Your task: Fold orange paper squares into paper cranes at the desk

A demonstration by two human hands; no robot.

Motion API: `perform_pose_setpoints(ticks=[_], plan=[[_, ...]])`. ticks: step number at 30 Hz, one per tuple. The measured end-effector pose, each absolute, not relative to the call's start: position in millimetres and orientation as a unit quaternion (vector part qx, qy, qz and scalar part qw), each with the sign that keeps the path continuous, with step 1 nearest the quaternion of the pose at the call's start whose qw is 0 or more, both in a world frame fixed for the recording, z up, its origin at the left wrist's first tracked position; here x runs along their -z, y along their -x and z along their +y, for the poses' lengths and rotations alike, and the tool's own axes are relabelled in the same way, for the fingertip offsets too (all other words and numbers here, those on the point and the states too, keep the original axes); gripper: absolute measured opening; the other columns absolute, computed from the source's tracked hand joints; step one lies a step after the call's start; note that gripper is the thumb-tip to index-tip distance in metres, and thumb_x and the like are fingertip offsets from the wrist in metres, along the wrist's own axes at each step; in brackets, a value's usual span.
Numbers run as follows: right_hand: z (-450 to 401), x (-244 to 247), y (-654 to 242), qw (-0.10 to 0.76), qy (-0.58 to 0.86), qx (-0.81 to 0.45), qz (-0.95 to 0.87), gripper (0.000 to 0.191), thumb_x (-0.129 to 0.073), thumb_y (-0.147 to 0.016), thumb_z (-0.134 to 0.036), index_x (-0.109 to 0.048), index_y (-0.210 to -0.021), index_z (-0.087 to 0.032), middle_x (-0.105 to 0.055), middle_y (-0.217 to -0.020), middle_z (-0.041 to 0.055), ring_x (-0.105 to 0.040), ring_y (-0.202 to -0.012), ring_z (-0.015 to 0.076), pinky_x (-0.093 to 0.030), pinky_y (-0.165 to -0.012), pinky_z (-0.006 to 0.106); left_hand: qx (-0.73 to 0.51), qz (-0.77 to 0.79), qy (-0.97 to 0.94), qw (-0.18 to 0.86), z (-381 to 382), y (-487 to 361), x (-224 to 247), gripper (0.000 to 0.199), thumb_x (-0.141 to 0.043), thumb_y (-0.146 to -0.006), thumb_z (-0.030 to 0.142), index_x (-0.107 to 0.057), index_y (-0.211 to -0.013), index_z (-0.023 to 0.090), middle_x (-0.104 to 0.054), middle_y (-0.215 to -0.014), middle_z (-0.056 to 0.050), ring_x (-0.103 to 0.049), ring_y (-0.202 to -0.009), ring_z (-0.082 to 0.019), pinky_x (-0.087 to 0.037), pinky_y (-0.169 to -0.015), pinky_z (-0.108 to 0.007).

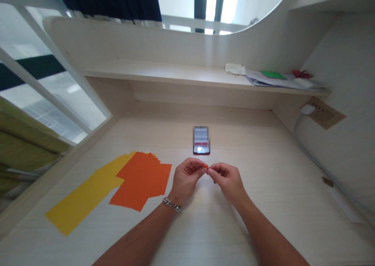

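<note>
My left hand (pixel 186 179) and my right hand (pixel 227 181) meet above the pale wood-grain desk (pixel 234 227). Their fingertips pinch a small folded piece of orange-red paper (pixel 206 166), mostly hidden by my fingers. A loose stack of orange paper sheets (pixel 142 180) lies just left of my left hand, overlapping long yellow paper sheets (pixel 88 195). A smartphone (pixel 201 141) lies beyond my hands, its screen partly blurred. A metal chain bracelet (pixel 171 204) circles my left wrist.
A shelf (pixel 164 72) spans the back of the desk, holding papers (pixel 281 80), green paper (pixel 273 75) and a red folded paper shape (pixel 301 74). A wall socket (pixel 320 113) with a plugged-in cable is at right. A railing (pixel 49 74) runs along the left.
</note>
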State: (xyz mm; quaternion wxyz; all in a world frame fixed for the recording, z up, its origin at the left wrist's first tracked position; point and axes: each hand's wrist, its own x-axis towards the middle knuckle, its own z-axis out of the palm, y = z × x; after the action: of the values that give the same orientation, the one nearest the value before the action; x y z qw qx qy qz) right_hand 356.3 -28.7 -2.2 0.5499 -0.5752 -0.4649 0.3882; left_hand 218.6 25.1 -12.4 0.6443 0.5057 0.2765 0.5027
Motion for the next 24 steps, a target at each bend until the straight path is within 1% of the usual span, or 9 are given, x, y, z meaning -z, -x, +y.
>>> perform_pose_setpoints(ticks=[6, 9, 17, 24], plan=[[-26.9, 1.6, -355.9, 0.577, 0.537, -0.447, -0.423, 0.016, -0.070, -0.071, -0.032, -0.068, -0.072, -0.016, -0.059, -0.058, 0.0000, -0.048, -0.049, 0.0107, -0.039, -0.046, 0.023, -0.500, 0.273, -0.521, 0.636, 24.5, -218.1, 14.3, 0.013, -0.072, -0.071, 0.012, -0.062, -0.080, 0.015, -0.068, -0.079, -0.003, -0.064, -0.074, -0.014, -0.053, -0.071, -0.026], [-27.2, 2.0, -355.2, 0.584, 0.527, -0.449, -0.424, 0.015, -0.069, -0.072, -0.031, -0.067, -0.072, -0.016, -0.059, -0.059, 0.0001, -0.048, -0.050, 0.0110, -0.040, -0.047, 0.023, -0.495, 0.270, -0.518, 0.643, 23.6, -218.4, 12.7, 0.013, -0.071, -0.072, 0.012, -0.062, -0.080, 0.015, -0.068, -0.078, -0.003, -0.064, -0.073, -0.014, -0.053, -0.071, -0.026], [-31.4, 0.1, -351.6, 0.565, 0.569, -0.329, -0.498, 0.012, -0.063, -0.078, -0.029, -0.066, -0.075, -0.017, -0.064, -0.072, 0.0027, -0.055, -0.062, 0.0132, -0.043, -0.054, 0.024, -0.495, 0.265, -0.501, 0.658, 22.6, -219.3, 8.1, 0.015, -0.071, -0.071, 0.011, -0.060, -0.080, 0.014, -0.066, -0.076, -0.002, -0.063, -0.071, -0.013, -0.052, -0.070, -0.025], [-35.5, -7.1, -346.4, 0.546, 0.581, -0.248, -0.551, 0.013, -0.059, -0.082, -0.027, -0.064, -0.075, -0.018, -0.062, -0.074, 0.0032, -0.058, -0.066, 0.0145, -0.046, -0.057, 0.025, -0.493, 0.272, -0.471, 0.679, 21.3, -220.2, 4.9, 0.027, -0.073, -0.069, 0.013, -0.054, -0.087, 0.016, -0.065, -0.078, -0.002, -0.062, -0.070, -0.012, -0.051, -0.069, -0.025]])
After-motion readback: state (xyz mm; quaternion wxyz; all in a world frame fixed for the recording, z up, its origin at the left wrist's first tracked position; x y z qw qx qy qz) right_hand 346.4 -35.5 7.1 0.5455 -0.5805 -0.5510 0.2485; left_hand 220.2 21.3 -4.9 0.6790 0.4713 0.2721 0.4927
